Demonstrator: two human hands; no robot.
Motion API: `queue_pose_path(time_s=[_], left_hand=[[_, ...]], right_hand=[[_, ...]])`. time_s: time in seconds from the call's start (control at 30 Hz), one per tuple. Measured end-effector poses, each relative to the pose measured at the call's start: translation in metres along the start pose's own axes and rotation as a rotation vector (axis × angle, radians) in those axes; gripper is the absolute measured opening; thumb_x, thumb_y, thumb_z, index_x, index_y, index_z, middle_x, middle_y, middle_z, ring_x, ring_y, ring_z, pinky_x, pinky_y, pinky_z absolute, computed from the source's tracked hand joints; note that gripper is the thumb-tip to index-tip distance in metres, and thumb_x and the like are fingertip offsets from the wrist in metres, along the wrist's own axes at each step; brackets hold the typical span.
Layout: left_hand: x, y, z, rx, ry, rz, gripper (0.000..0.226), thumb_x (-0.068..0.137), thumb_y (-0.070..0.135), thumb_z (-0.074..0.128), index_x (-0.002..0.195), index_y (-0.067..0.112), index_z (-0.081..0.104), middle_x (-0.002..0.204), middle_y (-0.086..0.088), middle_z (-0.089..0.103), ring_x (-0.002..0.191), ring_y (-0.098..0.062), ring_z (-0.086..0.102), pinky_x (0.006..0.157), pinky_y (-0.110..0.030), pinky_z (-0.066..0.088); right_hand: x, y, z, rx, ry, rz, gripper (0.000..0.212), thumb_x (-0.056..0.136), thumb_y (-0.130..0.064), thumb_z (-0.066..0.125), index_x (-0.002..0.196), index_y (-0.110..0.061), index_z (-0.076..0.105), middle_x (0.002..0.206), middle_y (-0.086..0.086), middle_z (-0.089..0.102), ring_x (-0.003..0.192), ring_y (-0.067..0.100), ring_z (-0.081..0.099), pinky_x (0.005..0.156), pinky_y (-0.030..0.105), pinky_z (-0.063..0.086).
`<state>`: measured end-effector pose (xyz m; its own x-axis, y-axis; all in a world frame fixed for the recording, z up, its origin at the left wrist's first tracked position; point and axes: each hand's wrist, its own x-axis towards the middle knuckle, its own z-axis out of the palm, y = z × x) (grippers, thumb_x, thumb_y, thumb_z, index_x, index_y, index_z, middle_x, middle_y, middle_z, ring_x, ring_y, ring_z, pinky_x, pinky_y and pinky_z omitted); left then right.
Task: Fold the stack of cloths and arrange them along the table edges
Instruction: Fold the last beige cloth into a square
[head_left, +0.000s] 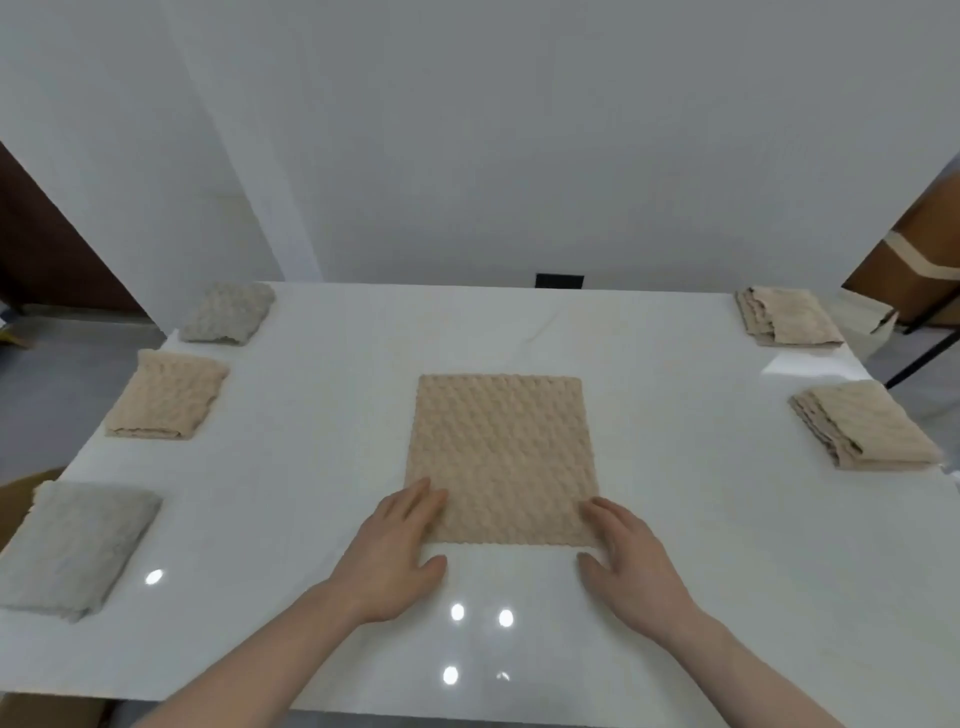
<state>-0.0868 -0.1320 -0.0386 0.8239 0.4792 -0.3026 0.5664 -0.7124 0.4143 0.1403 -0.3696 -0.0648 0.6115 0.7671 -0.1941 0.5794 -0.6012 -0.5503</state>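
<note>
A beige textured cloth (501, 457) lies flat in the middle of the white table (322, 467). My left hand (397, 545) rests with straight fingers on its near left corner. My right hand (626, 556) lies flat at the near right corner, fingers on the cloth's edge. Folded cloths sit along the left edge: a grey one (228, 312) at the back, a beige one (166, 395) in the middle, a grey one (72, 545) nearest. Two folded beige cloths (787, 317) (865, 426) sit along the right edge.
A white wall stands behind the table. A dark socket (559, 281) shows at the table's far edge. A brown cardboard box (919, 249) and a dark frame stand beyond the right side. Ceiling lights glint on the near tabletop.
</note>
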Motion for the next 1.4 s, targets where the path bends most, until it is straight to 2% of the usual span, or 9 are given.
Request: queue_pose_path(time_s=[0.07,0.13,0.27,0.4,0.53,0.63,0.93,1.17,1.4], left_hand=[[0.006,-0.008,0.036,0.128,0.07,0.048,0.078,0.097,0.062,0.033,0.163,0.036,-0.001,0.17,0.011,-0.011,0.157,-0.014,-0.007,0.127,-0.034,0.001],[0.005,-0.012,0.067,0.2,0.207,0.088,0.075,0.099,0.063,0.022,0.163,0.033,-0.005,0.17,0.012,-0.015,0.156,-0.012,-0.016,0.126,-0.039,-0.007],[0.01,-0.015,0.086,0.193,0.321,0.088,0.073,0.099,0.065,0.02,0.162,0.038,-0.005,0.167,0.02,-0.017,0.152,-0.002,-0.023,0.126,-0.034,-0.011],[0.012,-0.013,0.088,0.156,0.358,0.09,0.071,0.099,0.063,0.027,0.162,0.04,0.005,0.167,0.024,-0.009,0.153,0.001,-0.015,0.126,-0.028,-0.008],[0.005,-0.014,0.089,0.11,0.433,0.087,0.067,0.097,0.062,0.038,0.159,0.038,0.027,0.166,0.021,0.018,0.152,-0.006,0.013,0.126,-0.03,0.012],[-0.001,-0.01,0.09,0.088,0.438,0.075,0.066,0.096,0.06,0.041,0.157,0.036,0.033,0.165,0.017,0.026,0.15,-0.01,0.02,0.125,-0.033,0.017],[-0.01,-0.011,0.097,0.036,0.487,0.058,0.058,0.094,0.046,0.042,0.151,0.032,0.044,0.158,0.015,0.04,0.144,-0.014,0.03,0.121,-0.032,0.024],[-0.009,-0.014,0.1,0.032,0.569,0.063,0.043,0.098,0.037,0.041,0.139,0.03,0.054,0.138,0.012,0.056,0.126,-0.018,0.042,0.111,-0.034,0.036],[-0.007,-0.018,0.101,-0.005,0.665,0.078,0.037,0.095,0.026,0.044,0.129,0.028,0.06,0.132,0.013,0.06,0.12,-0.016,0.049,0.107,-0.032,0.04]], right_hand=[[-0.003,0.02,0.028,-0.167,0.048,-0.085,0.067,0.098,-0.048,0.042,0.161,-0.031,0.029,0.168,-0.01,0.023,0.157,0.017,0.018,0.128,0.039,0.012],[-0.006,0.029,0.043,-0.258,0.109,-0.12,0.065,0.102,-0.049,0.027,0.164,-0.033,0.015,0.171,-0.012,0.01,0.16,0.014,0.004,0.129,0.042,0.002],[-0.005,0.036,0.051,-0.227,0.19,-0.132,0.062,0.102,-0.05,0.029,0.163,-0.039,0.017,0.169,-0.021,0.01,0.158,0.003,-0.002,0.13,0.037,-0.001],[-0.004,0.037,0.054,-0.233,0.258,-0.148,0.057,0.103,-0.047,0.036,0.159,-0.041,0.026,0.165,-0.023,0.02,0.156,0.002,0.007,0.13,0.033,0.001],[-0.004,0.038,0.059,-0.194,0.322,-0.179,0.052,0.102,-0.044,0.046,0.152,-0.035,0.045,0.157,-0.018,0.04,0.146,0.006,0.033,0.127,0.036,0.018],[-0.007,0.036,0.06,-0.178,0.328,-0.171,0.051,0.098,-0.046,0.048,0.147,-0.032,0.052,0.153,-0.013,0.047,0.14,0.014,0.044,0.123,0.038,0.029],[-0.021,0.026,0.056,-0.124,0.359,-0.154,0.044,0.095,-0.041,0.057,0.137,-0.03,0.063,0.136,-0.011,0.057,0.127,0.018,0.056,0.107,0.031,0.04],[-0.026,0.024,0.057,-0.117,0.362,-0.128,0.047,0.093,-0.036,0.058,0.139,-0.031,0.057,0.132,-0.01,0.056,0.122,0.018,0.057,0.103,0.033,0.042],[-0.015,0.032,0.058,-0.114,0.419,-0.18,0.018,0.097,-0.03,0.056,0.11,-0.034,0.068,0.109,-0.015,0.056,0.105,0.014,0.061,0.092,0.033,0.046]])
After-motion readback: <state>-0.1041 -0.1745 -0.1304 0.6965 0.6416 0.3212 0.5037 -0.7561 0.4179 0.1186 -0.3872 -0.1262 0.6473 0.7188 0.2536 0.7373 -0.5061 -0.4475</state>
